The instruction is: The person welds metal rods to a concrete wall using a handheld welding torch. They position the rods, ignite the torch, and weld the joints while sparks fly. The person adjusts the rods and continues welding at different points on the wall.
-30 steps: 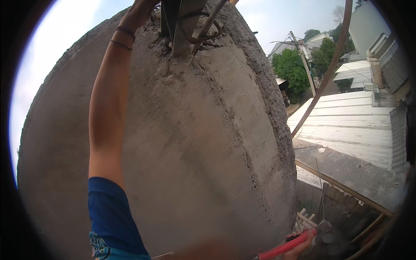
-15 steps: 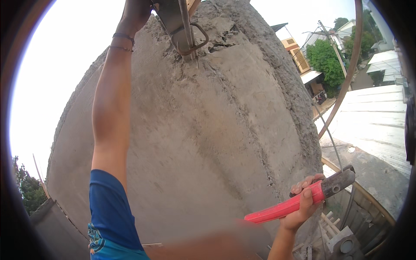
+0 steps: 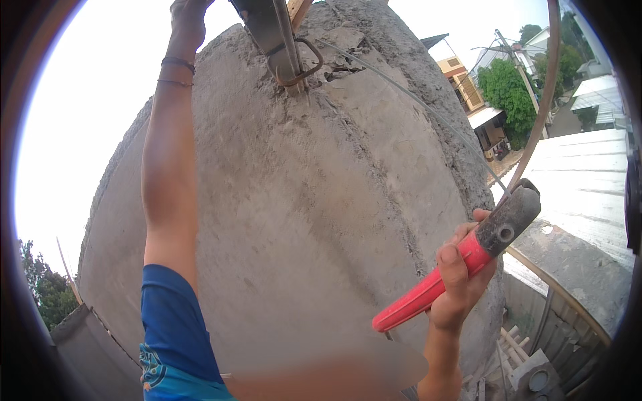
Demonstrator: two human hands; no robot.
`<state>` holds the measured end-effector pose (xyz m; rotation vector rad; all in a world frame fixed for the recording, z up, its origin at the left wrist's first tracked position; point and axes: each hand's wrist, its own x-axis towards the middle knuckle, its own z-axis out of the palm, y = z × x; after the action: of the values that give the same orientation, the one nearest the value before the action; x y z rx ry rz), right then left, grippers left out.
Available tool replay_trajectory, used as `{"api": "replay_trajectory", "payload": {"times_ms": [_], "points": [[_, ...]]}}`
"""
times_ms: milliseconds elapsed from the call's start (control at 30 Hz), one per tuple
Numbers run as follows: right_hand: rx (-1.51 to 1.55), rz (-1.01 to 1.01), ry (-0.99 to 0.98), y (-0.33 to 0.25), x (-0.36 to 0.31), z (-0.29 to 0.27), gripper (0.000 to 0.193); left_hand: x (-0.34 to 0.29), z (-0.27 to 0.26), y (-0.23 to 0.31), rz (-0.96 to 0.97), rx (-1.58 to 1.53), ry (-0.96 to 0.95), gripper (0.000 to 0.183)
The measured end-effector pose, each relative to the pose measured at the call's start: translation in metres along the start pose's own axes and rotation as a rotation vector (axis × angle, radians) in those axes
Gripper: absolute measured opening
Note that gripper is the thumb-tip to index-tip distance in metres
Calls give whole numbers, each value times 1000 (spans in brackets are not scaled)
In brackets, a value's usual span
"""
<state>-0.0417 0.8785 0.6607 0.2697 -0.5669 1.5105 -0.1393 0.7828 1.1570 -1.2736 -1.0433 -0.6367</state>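
Note:
My right hand [image 3: 461, 281] is closed around the red handle of a hand tool [image 3: 435, 294] with a dark metal end, held tilted up to the right in front of the concrete. From near that end a thin grey rod or line [image 3: 414, 100] slants up left to the top of the concrete. My left arm reaches straight up; my left hand [image 3: 189, 23] is cut off by the upper edge, so its fingers are hidden. Right of it, a dark metal piece [image 3: 264, 27] stands against a bar, with a bent steel loop [image 3: 311, 63] around them at the concrete.
A large rough grey concrete mass [image 3: 281, 200] fills the middle. A brown curved pole or hose [image 3: 545, 100] runs down the right side. Beyond lie a pale corrugated roof [image 3: 582, 174], a tree [image 3: 505, 93] and houses. Below right are wood pieces and a grey block [image 3: 535, 377].
My right hand has lifted the red-handled tool and tipped its dark end further upward. The thin rod or line now crosses in front of the concrete. My left hand has shifted up and left.

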Motion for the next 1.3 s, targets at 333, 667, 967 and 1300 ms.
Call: {"api": "replay_trajectory", "payload": {"times_ms": [333,667,967,1300], "points": [[-100,-121,-1,10,10,8,77,2,-25,8,-1,31,-166,30],[-30,-54,-46,11,10,11,75,5,-35,18,3,54,-215,29],[-65,-113,-68,11,11,6,74,4,-38,21,9,62,-235,28],[-51,-94,-62,10,9,6,73,3,-40,24,10,72,-247,27]]}}
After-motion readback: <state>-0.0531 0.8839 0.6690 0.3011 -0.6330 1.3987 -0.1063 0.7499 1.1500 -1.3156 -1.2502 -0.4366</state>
